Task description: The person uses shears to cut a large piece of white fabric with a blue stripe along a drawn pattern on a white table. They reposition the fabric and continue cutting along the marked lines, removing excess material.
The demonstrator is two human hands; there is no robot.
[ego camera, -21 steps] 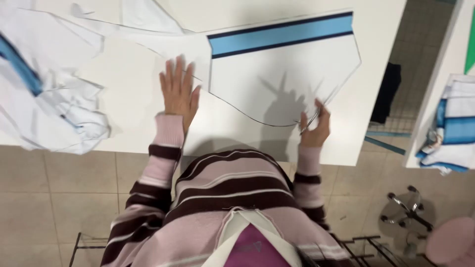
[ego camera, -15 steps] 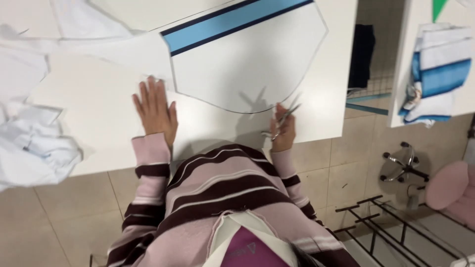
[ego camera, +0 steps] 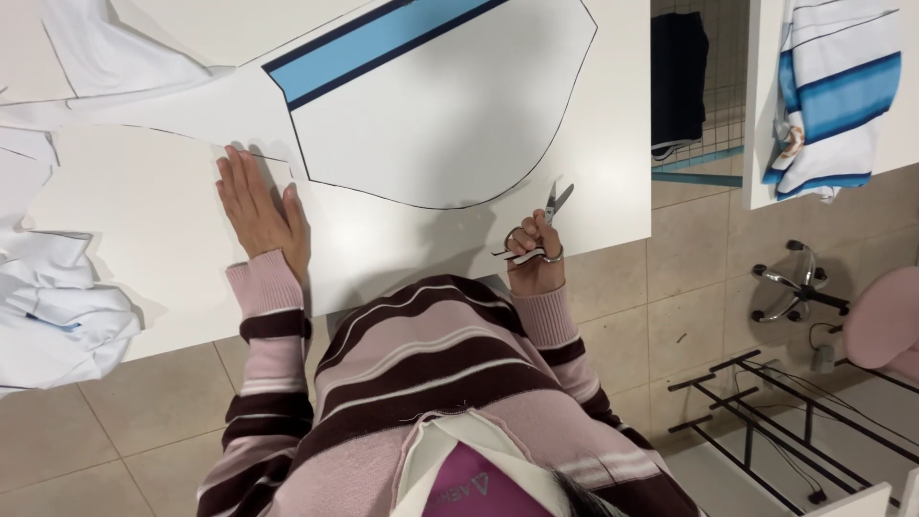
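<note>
Seen from above: a white fabric panel (ego camera: pixel 440 124) spread flat on a white table (ego camera: pixel 613 206), marked with a thin dark outline that curves into a rounded shield shape, crossed near its top by a slanting sky-blue band edged in navy. Fabric lying at the middle of the table, running off the top of the view, smooth and unwrinkled inside the outline. Left hand (ego camera: pixel 257 213) pressed palm down on the cloth just left of the outline's lower corner, fingers straight and close together, gripping nothing. Right hand (ego camera: pixel 534 257) at the table's near edge, below the curved line, fingers curled through the handles of a pair of metal scissors (ego camera: pixel 546 215); blades pointing up and to the right, slightly parted, tips just short of the outline. Sleeves and body in a pink knit with dark maroon and white stripes. Loose white fabric offcuts (ego camera: pixel 57 306) crumpled at the left end of the table, more white cloth (ego camera: pixel 115 57) lying at the upper left. To the right, across a narrow gap, a second white surface (ego camera: pixel 766 105) carrying a folded garment (ego camera: pixel 833 86) in white with blue stripes, hanging over its edge. In the gap, a dark cloth (ego camera: pixel 678 67) over a wire grid. Beige floor tiles (ego camera: pixel 144 393) below, a black metal rack (ego camera: pixel 756 402) at lower right, a pink rounded seat (ego camera: pixel 885 321) at the right edge.
</note>
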